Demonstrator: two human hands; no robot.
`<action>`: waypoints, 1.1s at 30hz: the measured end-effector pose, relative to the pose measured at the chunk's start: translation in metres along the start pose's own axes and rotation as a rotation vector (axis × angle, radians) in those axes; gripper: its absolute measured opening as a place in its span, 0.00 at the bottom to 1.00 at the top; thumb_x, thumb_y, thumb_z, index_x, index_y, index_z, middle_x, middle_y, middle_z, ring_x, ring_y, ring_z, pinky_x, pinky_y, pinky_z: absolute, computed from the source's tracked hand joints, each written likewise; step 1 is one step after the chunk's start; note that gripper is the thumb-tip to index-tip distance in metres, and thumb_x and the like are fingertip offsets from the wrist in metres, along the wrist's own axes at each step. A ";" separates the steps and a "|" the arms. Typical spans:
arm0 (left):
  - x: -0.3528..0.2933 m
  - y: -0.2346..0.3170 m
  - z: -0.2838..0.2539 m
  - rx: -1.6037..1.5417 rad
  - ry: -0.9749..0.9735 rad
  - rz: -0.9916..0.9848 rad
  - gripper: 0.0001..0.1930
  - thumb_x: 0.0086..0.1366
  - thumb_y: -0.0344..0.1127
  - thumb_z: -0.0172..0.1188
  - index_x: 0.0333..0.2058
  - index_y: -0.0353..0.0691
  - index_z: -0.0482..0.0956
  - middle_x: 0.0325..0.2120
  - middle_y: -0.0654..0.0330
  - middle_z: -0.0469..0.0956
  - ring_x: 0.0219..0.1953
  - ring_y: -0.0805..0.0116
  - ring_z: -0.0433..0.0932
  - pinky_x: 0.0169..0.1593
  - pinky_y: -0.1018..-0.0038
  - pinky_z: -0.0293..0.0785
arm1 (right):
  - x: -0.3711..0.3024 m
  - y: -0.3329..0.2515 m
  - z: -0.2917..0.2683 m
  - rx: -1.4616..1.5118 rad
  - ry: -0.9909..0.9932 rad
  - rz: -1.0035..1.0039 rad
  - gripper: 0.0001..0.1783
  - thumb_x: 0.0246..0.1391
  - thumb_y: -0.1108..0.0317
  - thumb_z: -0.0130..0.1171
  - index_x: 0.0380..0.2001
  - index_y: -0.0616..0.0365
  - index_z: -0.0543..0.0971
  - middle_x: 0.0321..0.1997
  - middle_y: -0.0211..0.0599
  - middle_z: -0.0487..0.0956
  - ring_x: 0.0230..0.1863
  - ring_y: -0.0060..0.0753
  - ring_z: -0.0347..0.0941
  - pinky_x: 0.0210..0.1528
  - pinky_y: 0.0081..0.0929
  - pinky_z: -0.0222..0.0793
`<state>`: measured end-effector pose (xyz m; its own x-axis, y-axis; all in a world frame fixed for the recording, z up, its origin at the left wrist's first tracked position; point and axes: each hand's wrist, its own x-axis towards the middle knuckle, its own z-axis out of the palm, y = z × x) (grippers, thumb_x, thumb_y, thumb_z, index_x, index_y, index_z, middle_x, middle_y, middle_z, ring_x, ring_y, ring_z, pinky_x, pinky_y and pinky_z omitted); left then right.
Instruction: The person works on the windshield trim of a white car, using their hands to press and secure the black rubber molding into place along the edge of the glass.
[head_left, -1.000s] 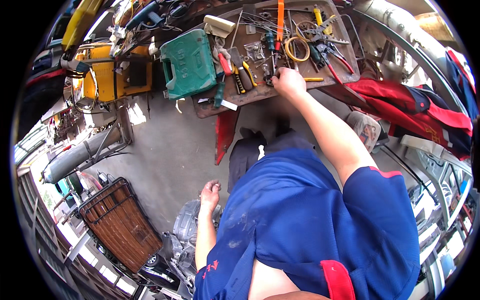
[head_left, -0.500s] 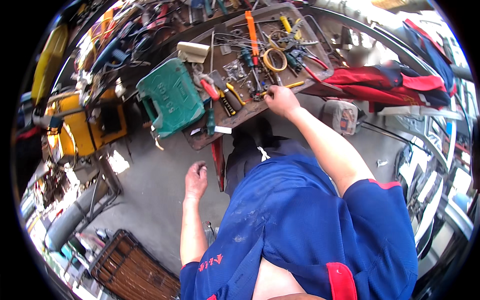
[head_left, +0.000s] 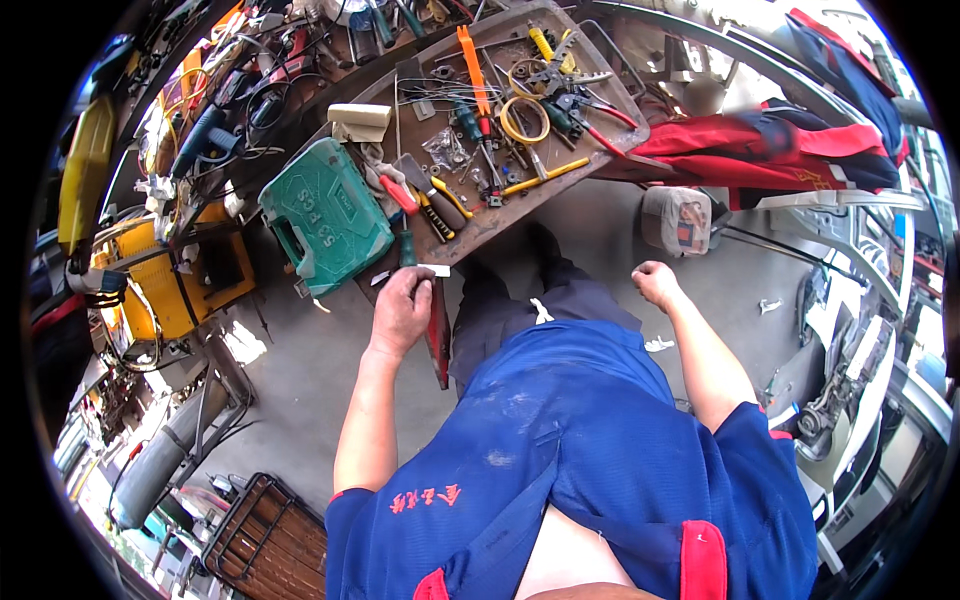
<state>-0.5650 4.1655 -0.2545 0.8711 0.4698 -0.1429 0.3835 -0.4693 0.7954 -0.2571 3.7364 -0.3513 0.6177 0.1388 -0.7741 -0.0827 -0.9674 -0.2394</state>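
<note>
My left hand (head_left: 402, 310) is at the near left corner of the metal worktable (head_left: 482, 224), fingers curled downward. Just beyond its fingertips lies a screwdriver with a dark green handle (head_left: 407, 248), and a small white slip (head_left: 435, 270) is beside them. Whether the fingers touch either one, or hold anything, is hidden. My right hand (head_left: 656, 284) hangs over the floor, right of the table and apart from it, its fingers closed like a fist. Anything inside it does not show. A black-and-yellow handled tool (head_left: 437, 222) and red-handled pliers (head_left: 400, 194) lie beyond my left hand.
A green tool case (head_left: 328, 215) sits at the table's left edge. Farther back lie a roll of tape (head_left: 525, 138), an orange strip tool (head_left: 472, 70) and several pliers. A white container (head_left: 676, 222) stands on the floor near red-and-navy clothing (head_left: 770, 155). Yellow equipment (head_left: 150, 270) stands left.
My right hand has left the table's front edge and drawn back to the right. My left hand has risen forward from beside my body to the table's near corner. The view has shifted slightly.
</note>
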 end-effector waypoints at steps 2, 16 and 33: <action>-0.018 0.009 0.013 0.004 -0.035 -0.090 0.08 0.68 0.28 0.61 0.43 0.35 0.84 0.42 0.47 0.85 0.48 0.44 0.84 0.53 0.59 0.80 | 0.008 0.003 -0.008 0.120 -0.022 0.001 0.16 0.59 0.60 0.63 0.43 0.59 0.88 0.44 0.50 0.88 0.51 0.50 0.85 0.57 0.42 0.79; -0.229 0.019 0.162 0.120 -0.083 -0.994 0.14 0.72 0.38 0.59 0.50 0.37 0.85 0.44 0.47 0.88 0.49 0.52 0.87 0.56 0.62 0.81 | 0.075 -0.264 -0.074 -0.359 0.307 -0.861 0.21 0.64 0.63 0.59 0.59 0.54 0.77 0.58 0.51 0.80 0.60 0.56 0.80 0.60 0.50 0.79; -0.299 -0.020 0.184 -0.147 -0.046 -1.040 0.16 0.74 0.41 0.58 0.52 0.38 0.85 0.46 0.50 0.88 0.49 0.57 0.87 0.57 0.64 0.80 | 0.059 -0.299 -0.087 -0.334 0.089 -0.651 0.27 0.49 0.50 0.67 0.43 0.65 0.88 0.47 0.56 0.88 0.52 0.52 0.86 0.57 0.44 0.81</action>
<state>-0.7767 3.8972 -0.3362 0.1462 0.5591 -0.8161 0.9107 0.2462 0.3317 -0.1284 4.0150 -0.2743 0.5228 0.7028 -0.4824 0.5562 -0.7101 -0.4317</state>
